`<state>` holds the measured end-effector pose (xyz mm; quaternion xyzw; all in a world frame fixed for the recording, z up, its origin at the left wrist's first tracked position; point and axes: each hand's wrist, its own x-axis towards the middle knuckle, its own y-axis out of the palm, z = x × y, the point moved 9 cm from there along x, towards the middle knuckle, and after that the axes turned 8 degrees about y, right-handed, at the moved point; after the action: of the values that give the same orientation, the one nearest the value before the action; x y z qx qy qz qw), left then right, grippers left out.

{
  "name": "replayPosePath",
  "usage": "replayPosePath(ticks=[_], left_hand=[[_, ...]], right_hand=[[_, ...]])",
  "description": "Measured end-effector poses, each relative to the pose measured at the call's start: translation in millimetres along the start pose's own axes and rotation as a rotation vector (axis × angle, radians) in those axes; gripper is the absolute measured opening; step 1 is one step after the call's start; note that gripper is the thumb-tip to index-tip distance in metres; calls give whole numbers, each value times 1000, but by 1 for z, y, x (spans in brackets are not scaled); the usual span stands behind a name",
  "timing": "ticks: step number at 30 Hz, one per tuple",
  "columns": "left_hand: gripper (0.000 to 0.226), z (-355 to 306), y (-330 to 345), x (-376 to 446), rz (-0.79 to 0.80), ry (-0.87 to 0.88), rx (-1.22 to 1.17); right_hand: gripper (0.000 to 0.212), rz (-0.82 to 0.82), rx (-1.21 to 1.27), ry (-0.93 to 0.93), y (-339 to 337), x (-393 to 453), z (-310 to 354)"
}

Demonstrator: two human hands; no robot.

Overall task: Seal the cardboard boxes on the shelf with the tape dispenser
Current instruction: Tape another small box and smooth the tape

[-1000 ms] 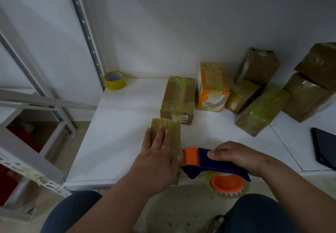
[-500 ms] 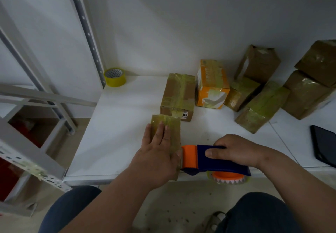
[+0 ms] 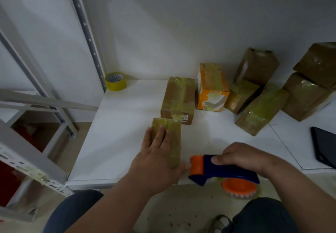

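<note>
The white shelf [image 3: 127, 132] is seen spread across the middle of the view, its front edge at six o'clock. A cluster of taped cardboard boxes [image 3: 261, 111] is stacked at two o'clock against the wall; all are closed, so nothing of their contents can be told. A longer brown box [image 3: 177, 100] lies at twelve o'clock of the small box [image 3: 168, 138], just beside it. The small box is pressed flat under the left hand [image 3: 156, 162], fingers straight and together. At its three o'clock, the tape dispenser [image 3: 218, 169] is gripped round its handle by the right hand [image 3: 243, 156], the orange nose just beside the box's near corner. Firm downward pressure should be kept on the box while the dispenser is drawn squarely along the seam, so that the tape is laid without wrinkles. A yellow tape roll [image 3: 115, 81] is left at ten o'clock.
</note>
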<state>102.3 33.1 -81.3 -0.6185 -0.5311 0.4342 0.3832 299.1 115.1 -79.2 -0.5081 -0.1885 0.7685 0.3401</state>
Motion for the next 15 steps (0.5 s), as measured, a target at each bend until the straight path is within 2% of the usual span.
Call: replayPosePath(ticks=[2, 5, 8, 12, 15], left_hand=[[98, 0, -2, 1, 26, 64, 97], [89, 6, -17, -6, 105, 36, 93], [81, 8, -37, -9, 119, 72, 249], [83, 20, -49, -1, 44, 155, 309], [88, 16, -48, 2, -56, 348, 249]], right_hand=[[48, -82, 55, 3, -22, -6, -3], [46, -184, 163, -5, -45, -16, -11], [59, -239, 239, -33, -58, -27, -17], [74, -269, 360, -96, -66, -36, -18], [61, -229, 434, -180, -63, -37, -8]])
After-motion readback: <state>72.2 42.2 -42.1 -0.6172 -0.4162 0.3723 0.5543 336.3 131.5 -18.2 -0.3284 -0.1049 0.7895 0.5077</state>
